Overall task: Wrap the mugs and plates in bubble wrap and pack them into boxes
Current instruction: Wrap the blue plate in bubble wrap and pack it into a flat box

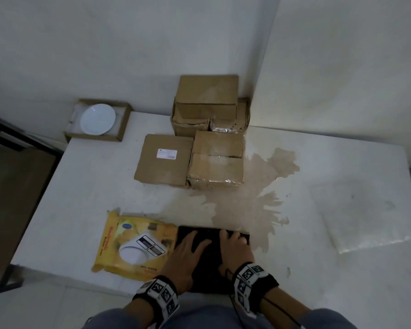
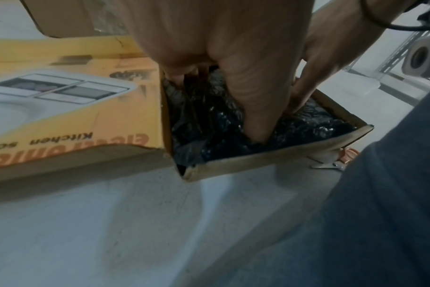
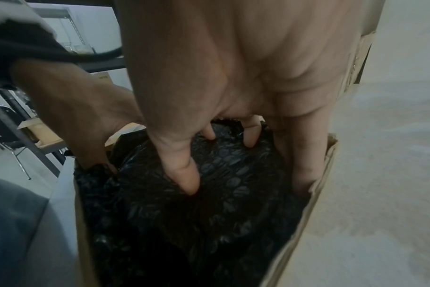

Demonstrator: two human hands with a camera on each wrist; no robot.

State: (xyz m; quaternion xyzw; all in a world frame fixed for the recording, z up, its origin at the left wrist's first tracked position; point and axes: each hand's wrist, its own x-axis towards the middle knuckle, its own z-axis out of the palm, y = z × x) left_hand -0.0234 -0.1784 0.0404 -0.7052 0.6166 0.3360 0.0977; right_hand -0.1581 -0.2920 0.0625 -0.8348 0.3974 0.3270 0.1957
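A bundle in black bubble wrap (image 1: pixel 210 263) fills an open cardboard box (image 2: pixel 258 157) at the table's near edge. My left hand (image 1: pixel 191 248) lies spread on the bundle's left half and presses it down; in the left wrist view the left hand's thumb (image 2: pixel 255 128) digs into the black wrap (image 2: pixel 209 120). My right hand (image 1: pixel 234 245) presses the right half, its fingers (image 3: pixel 304 170) pushed down between the wrap (image 3: pixel 209 223) and the box wall (image 3: pixel 314 209). A bare white plate (image 1: pixel 97 119) lies in another open box (image 1: pixel 126 115) at the far left.
The box's yellow kitchen-scale flap (image 1: pixel 133 243) lies open to the left. Closed cardboard boxes (image 1: pixel 207 100) are stacked at the back, with a flat labelled one (image 1: pixel 164 160) and a taped one (image 1: pixel 216 167) in front. A clear bubble wrap sheet (image 1: pixel 361 214) lies right of a brown stain (image 1: pixel 259 198).
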